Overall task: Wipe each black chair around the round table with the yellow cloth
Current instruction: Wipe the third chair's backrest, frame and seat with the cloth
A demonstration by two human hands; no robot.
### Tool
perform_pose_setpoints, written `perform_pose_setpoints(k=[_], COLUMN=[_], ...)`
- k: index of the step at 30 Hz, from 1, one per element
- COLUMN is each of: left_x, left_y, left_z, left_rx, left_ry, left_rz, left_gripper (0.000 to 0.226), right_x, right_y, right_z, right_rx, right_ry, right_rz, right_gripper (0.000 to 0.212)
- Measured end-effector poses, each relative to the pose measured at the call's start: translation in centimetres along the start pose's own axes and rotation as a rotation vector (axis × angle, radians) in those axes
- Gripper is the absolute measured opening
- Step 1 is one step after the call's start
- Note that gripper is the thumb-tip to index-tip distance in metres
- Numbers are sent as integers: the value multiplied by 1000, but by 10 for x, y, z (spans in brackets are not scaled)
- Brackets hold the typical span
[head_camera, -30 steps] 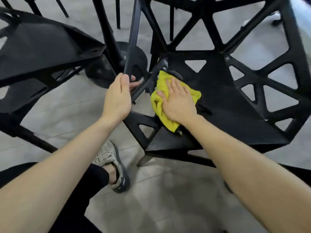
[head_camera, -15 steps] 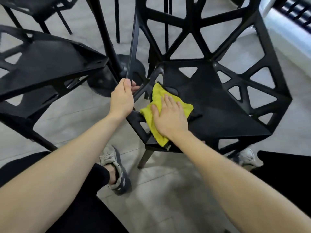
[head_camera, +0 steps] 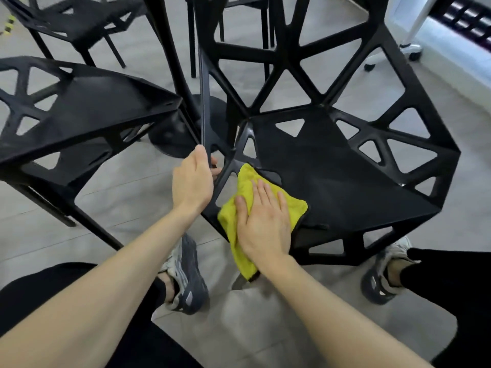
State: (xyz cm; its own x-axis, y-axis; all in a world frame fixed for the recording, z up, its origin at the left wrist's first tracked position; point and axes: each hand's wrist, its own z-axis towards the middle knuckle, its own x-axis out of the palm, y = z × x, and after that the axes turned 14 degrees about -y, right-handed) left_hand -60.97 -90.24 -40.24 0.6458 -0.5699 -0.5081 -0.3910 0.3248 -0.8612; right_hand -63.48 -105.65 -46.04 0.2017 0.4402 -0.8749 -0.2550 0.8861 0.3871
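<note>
The right hand (head_camera: 261, 224) lies flat on the yellow cloth (head_camera: 293, 211), fingers straight and together, pressing it onto the near left corner of the chair (head_camera: 345, 187) seat. The cloth is bunched under the palm — one end reaches up toward the seat's left rim, the other hangs off the front edge, over the floor (head_camera: 127, 187).

The left hand (head_camera: 192, 181) is curled round the chair's left frame strut, just beside the cloth, thumb on the near side and fingertips (head_camera: 215, 170) showing past the bar. It is grasping the frame; the right hand only presses, with nothing pinched.

The chair is black, its back and sides cut into open triangles. A second chair (head_camera: 87, 107) of the same kind stands to the left, well apart from the hands. Between the two, the table's post (head_camera: 170, 54) runs down to a round base on the grey tiles. More chairs (head_camera: 77, 19) stand farther back.

Below, the person's shoes show — the left shoe (head_camera: 186, 277) beside the left forearm, the right shoe (head_camera: 382, 274) under the chair's right front corner.
</note>
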Motion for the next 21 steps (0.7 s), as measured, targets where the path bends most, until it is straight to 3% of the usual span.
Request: perform_pose_setpoints(k=[5, 11, 18, 21], left_x=[6, 12, 7, 8], left_y=[11, 12, 10, 4], left_z=[-6, -4, 3, 4], left_rx=[169, 86, -39, -257], left_ry=[-124, -133, -34, 113], left_rz=[11, -70, -150, -336], left_gripper=[56, 52, 43, 55], right_x=[54, 80, 24, -5], right_y=[18, 7, 9, 17], right_z=[111, 183, 92, 25], right_rx=[116, 107, 66, -72], right_ry=[33, 23, 175, 228], right_rz=[135, 91, 412, 455], right_gripper=[67, 67, 72, 65])
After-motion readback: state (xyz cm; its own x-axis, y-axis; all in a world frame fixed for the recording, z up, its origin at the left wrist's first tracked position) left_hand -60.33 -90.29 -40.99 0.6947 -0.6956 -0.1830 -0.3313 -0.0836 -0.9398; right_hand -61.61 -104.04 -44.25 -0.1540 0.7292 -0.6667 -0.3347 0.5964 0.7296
